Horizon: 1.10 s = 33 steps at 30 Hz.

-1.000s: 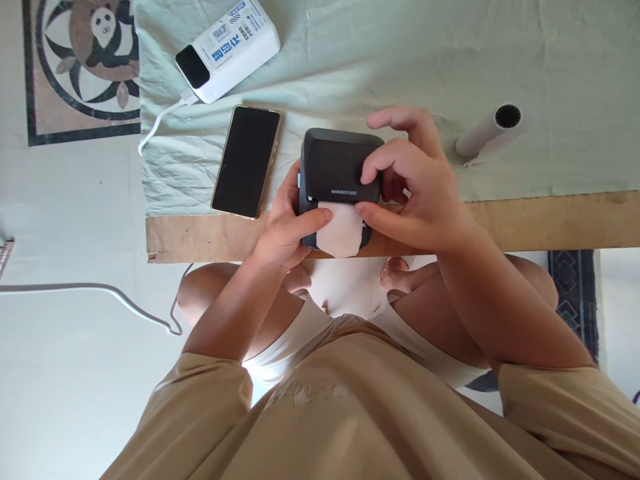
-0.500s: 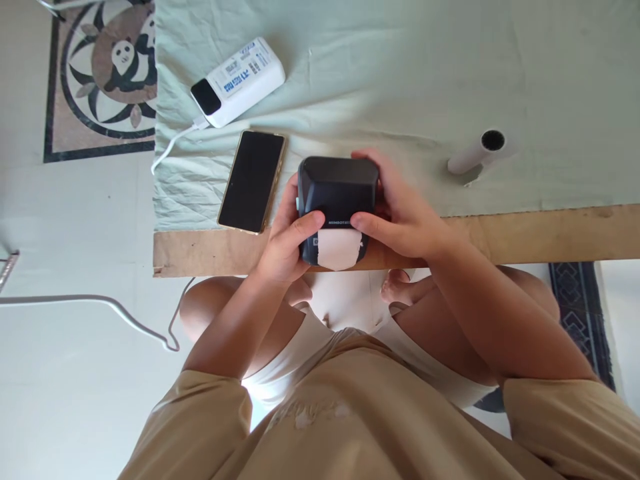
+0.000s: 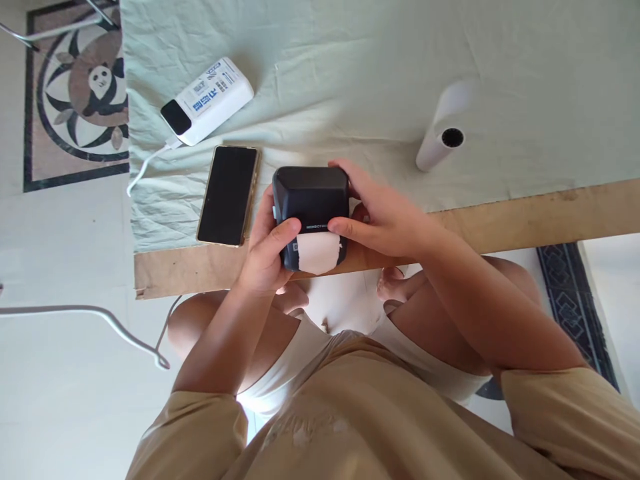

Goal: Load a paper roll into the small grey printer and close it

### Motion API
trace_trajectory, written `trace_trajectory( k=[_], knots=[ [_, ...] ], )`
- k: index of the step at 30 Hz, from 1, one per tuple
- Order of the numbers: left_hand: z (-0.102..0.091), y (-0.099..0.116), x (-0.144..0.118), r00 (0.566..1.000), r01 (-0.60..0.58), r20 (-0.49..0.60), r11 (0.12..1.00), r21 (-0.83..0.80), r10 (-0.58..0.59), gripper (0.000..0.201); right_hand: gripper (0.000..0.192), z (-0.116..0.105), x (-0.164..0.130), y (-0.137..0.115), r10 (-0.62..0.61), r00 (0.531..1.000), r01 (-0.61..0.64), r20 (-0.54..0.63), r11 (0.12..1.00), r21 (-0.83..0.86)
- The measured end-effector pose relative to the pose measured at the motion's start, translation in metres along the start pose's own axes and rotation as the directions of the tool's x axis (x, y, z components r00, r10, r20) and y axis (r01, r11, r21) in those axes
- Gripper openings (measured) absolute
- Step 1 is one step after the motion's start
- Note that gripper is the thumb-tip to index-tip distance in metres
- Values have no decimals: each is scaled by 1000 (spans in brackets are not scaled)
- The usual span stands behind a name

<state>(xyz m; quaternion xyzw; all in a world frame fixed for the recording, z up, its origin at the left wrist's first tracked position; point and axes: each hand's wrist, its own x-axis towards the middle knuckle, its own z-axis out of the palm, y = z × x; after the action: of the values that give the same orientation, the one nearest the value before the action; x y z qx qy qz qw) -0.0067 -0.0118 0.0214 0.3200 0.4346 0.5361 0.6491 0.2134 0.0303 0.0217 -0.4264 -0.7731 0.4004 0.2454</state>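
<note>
A small black label printer is held over the table's front edge, with a strip of white paper sticking out of its near side. My left hand wraps round its left side, thumb resting on the top near the paper. On the opposite side my right hand grips it, its thumb pressed by the printed lettering. The other fingers of both hands are partly hidden by the printer. Just left of it lies a phone with a dark screen.
A white power bank with a plugged-in cable lies at the back left on the pale green cloth. A white paper roll is to the right. A wooden strip edges the table, and a white cable crosses at left.
The view has shifted and tilted a little, so the table things appear farther left. Both hands keep the same hold on the label printer. The paper roll now shows at a different angle.
</note>
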Motion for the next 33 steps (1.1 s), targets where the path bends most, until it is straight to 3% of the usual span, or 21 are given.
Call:
trace_trajectory(
  k=[3,5,8,11,15,18,20,22,24,26,28,29,31,33],
  knots=[
    [5,0,3,1000,-15,-2,1000,-26,14,45,72,-6,-2,-5,-30,994,23,-108,997,-68],
    [8,1,5,998,45,-30,998,-48,-46,46,71,-9,-4,-10,-76,984,63,-163,994,-85],
    [10,3,7,980,160,-114,985,-60,-166,42,66,-11,-6,-17,-118,982,107,-149,991,-84],
    [9,2,8,981,122,-145,990,-73,-132,39,69,-9,-6,-18,-118,986,108,-116,990,-91],
    [7,0,8,989,74,-123,995,-60,-81,33,77,-5,-5,-17,-206,973,196,-105,975,-101],
    [8,1,9,984,131,-111,990,-61,-137,36,76,-4,-6,-20,-190,962,160,-194,974,-159],
    [9,2,10,977,178,-104,981,-76,-186,39,75,-5,-8,-25,-174,934,106,-312,969,-224],
    [10,2,11,979,183,-74,978,-100,-191,42,63,-4,-9,-30,-163,899,61,-407,966,-252],
    [10,2,10,988,155,-1,983,-103,-156,45,38,-3,-9,-34,-121,871,35,-476,982,-186],
    [9,3,8,993,112,56,989,-98,-107,42,22,-2,-7,-35,-79,810,56,-581,997,-59],
    [9,4,6,994,106,41,990,-96,-103,37,20,-1,-5,-36,-71,757,98,-650,995,6],
    [9,4,6,994,111,16,989,-98,-110,37,22,-2,-5,-36,-88,751,115,-654,993,-2],
    [8,4,6,991,132,-9,987,-90,-133,39,20,-4,-5,-39,-138,795,119,-591,990,-71],
    [6,2,7,992,125,22,990,-65,-124,39,7,-5,-4,-48,-136,882,38,-451,975,-218]
  ],
)
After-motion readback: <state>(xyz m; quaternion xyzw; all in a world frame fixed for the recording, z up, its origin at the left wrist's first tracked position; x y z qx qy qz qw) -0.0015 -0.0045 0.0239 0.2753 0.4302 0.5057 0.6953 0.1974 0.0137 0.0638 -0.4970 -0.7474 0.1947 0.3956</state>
